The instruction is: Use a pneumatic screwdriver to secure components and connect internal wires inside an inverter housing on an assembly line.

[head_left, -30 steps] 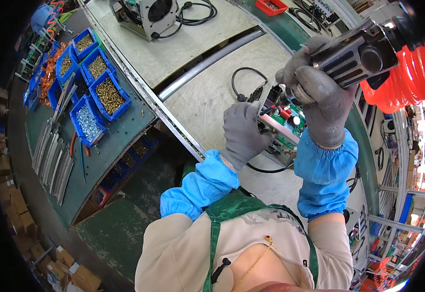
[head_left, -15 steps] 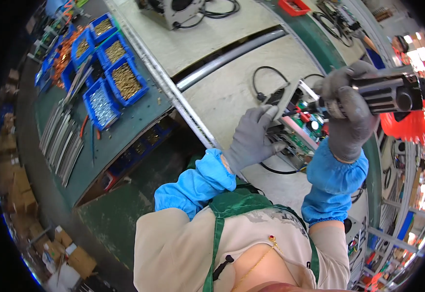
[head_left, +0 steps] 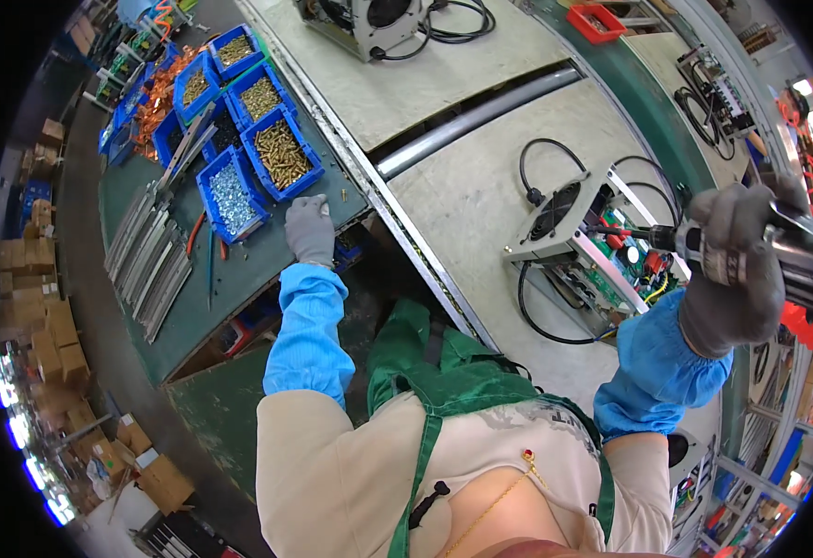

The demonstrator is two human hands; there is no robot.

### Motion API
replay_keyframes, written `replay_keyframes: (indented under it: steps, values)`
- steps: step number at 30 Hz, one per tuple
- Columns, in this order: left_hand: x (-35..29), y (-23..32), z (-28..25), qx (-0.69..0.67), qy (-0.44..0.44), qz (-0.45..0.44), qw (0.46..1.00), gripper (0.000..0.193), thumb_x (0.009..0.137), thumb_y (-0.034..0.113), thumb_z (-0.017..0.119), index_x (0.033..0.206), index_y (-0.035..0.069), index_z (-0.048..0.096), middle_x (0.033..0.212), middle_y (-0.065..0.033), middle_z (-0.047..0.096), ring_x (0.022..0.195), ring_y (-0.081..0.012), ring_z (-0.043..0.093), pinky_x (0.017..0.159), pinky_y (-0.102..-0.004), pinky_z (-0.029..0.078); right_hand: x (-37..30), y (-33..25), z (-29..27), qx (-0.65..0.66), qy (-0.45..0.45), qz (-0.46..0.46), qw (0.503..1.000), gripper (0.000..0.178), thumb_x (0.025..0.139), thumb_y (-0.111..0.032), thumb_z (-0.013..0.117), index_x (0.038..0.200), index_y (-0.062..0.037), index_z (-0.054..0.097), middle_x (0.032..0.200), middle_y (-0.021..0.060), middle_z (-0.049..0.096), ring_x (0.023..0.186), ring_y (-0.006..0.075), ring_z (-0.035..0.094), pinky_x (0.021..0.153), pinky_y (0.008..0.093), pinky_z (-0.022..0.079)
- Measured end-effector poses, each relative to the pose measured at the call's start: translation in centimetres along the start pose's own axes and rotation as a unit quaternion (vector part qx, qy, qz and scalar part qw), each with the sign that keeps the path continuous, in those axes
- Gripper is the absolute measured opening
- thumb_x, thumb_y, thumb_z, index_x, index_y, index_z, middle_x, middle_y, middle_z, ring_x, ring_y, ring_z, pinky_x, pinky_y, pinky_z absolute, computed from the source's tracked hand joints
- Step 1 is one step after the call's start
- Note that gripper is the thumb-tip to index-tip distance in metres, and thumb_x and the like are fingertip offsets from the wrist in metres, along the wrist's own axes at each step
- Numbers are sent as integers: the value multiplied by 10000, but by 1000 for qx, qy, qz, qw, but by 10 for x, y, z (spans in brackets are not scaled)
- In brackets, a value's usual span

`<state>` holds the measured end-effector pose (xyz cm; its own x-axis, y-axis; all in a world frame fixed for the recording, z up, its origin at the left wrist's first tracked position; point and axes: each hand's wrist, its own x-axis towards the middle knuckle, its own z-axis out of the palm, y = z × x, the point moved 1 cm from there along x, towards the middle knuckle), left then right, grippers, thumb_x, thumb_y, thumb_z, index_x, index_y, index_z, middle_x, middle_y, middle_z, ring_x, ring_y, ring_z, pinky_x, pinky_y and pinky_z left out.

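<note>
My right hand (head_left: 737, 265), in a grey glove, is wrapped round a dark power screwdriver (head_left: 802, 256). Its long bit points left over a metal-framed unit (head_left: 569, 244) with a fan, green circuit boards and coloured wires; whether the tip touches it I cannot tell. My left hand (head_left: 311, 231), gloved too, is at the edge of the green side table (head_left: 267, 256). Its fingers are curled, and anything in them is hidden. Just beyond it stands a blue bin of brass-coloured fasteners (head_left: 281, 156), with a blue bin of silvery fasteners (head_left: 233, 200) to its left.
Long metal strips (head_left: 146, 270) lie on the side table. Several more blue bins stand behind. A metal rail (head_left: 369, 167) edges the pale work boards. Another fan unit (head_left: 369, 23) with a black cable sits at the far end. A red tray (head_left: 595, 23) stands far right.
My left hand has left the metal-framed unit and moved left to the side table by the bins. My right hand has drawn the screwdriver a little right and nearer. The view has shifted somewhat.
</note>
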<state>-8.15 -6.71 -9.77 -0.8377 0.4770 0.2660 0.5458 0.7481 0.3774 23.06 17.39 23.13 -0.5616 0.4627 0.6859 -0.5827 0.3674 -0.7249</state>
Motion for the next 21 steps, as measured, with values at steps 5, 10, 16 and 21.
replay_keyframes:
  steps: [5, 10, 16, 21]
  values:
    - [11, 15, -8, 20, 85, 19, 996, 184, 834, 161, 590, 999, 101, 646, 932, -86, 612, 896, -259, 579, 771, -373, 476, -26, -29, -9, 5, 36, -23, 999, 599, 782, -126, 565, 1342, -3, 391, 587, -49, 408, 504, 86, 445, 626, 312, 394]
    - [-23, 215, -98, -586, -235, 8, 775, 134, 866, 85, 523, 963, 36, 602, 839, -31, 576, 743, -117, 527, 647, -245, 434, -61, -58, -24, 6, 102, -56, 993, 588, 798, -143, 592, 1342, -35, 398, 603, -54, 410, 518, 80, 434, 634, 298, 353]
    - [-80, 310, -107, -728, -561, -4, 394, 244, 928, 202, 550, 1089, 20, 566, 909, -56, 590, 763, -111, 539, 642, -218, 444, -91, -87, -34, 98, 203, -114, 968, 583, 769, -135, 613, 1311, -58, 412, 626, -62, 397, 560, 85, 418, 640, 298, 319]
    - [-103, 342, -107, -736, -581, -85, 337, 357, 836, 324, 685, 1038, 63, 548, 839, -24, 515, 662, -81, 443, 569, -187, 380, -117, -103, -52, 80, 259, -149, 951, 534, 755, -139, 581, 1259, -65, 424, 685, -32, 380, 610, 113, 407, 677, 339, 372]
